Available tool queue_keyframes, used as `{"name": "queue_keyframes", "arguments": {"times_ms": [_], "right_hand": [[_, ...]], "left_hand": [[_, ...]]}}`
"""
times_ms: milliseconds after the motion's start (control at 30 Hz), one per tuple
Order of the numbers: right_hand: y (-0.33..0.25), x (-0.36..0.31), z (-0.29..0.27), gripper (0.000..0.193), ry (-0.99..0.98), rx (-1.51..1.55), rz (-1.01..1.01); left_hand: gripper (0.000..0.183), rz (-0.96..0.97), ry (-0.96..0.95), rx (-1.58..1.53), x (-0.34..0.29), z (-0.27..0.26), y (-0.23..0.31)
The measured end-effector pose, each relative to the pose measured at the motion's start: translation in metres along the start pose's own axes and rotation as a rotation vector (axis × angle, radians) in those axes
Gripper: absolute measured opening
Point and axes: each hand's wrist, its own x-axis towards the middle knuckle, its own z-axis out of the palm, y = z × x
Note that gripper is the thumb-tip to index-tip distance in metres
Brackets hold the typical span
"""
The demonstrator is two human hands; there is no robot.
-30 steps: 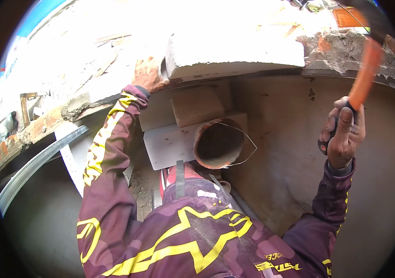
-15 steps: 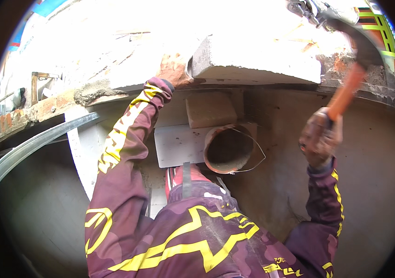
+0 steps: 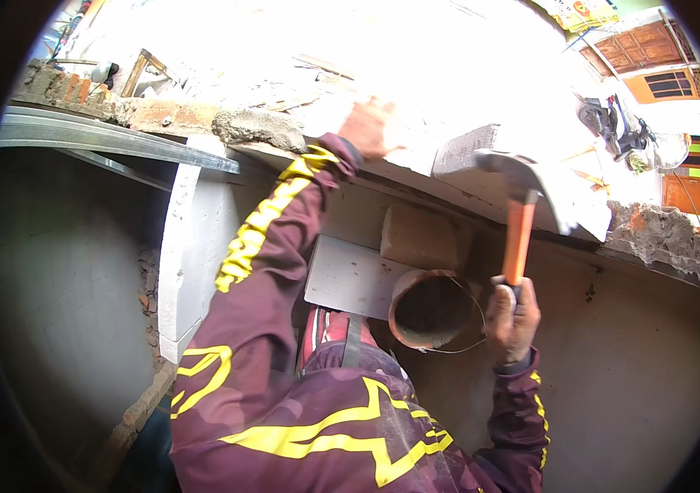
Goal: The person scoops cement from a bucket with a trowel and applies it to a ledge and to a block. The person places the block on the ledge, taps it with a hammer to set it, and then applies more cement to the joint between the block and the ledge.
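Metal hammer head (image 3: 522,174), rough mortar (image 3: 258,129)

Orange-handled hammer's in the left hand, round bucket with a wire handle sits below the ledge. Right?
Wrong hand: the head view shows the orange-handled hammer in the right hand, not the left hand. The round bucket with a wire handle is below the ledge, as you said.

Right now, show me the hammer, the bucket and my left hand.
Hammer (image 3: 518,237): head view, on the orange handle.
Bucket (image 3: 405,287): head view, on its wall, upper left.
Left hand (image 3: 369,130): head view, on the back of the hand.
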Motion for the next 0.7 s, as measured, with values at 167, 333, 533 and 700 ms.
{"name": "queue_keyframes", "arguments": {"times_ms": [167, 333, 533, 700], "right_hand": [[0.012, 0.014, 0.055, 0.012, -0.068, -0.051, -0.095], [0.029, 0.057, 0.107, 0.015, 0.033, -0.015, -0.234], [0.058, 0.08, 0.137, 0.027, -0.166, -0.304, -0.05], [0.06, 0.076, 0.142, 0.022, -0.065, -0.176, -0.113]], "left_hand": [[0.071, -0.294, 0.002, 0.037, -0.018, -0.015, -0.08], [0.067, -0.251, -0.093, -0.168, -0.022, -0.007, -0.091], [0.069, -0.197, -0.081, -0.147, -0.02, -0.02, -0.083], [0.067, -0.108, -0.07, -0.133, -0.02, -0.02, -0.084]]}}
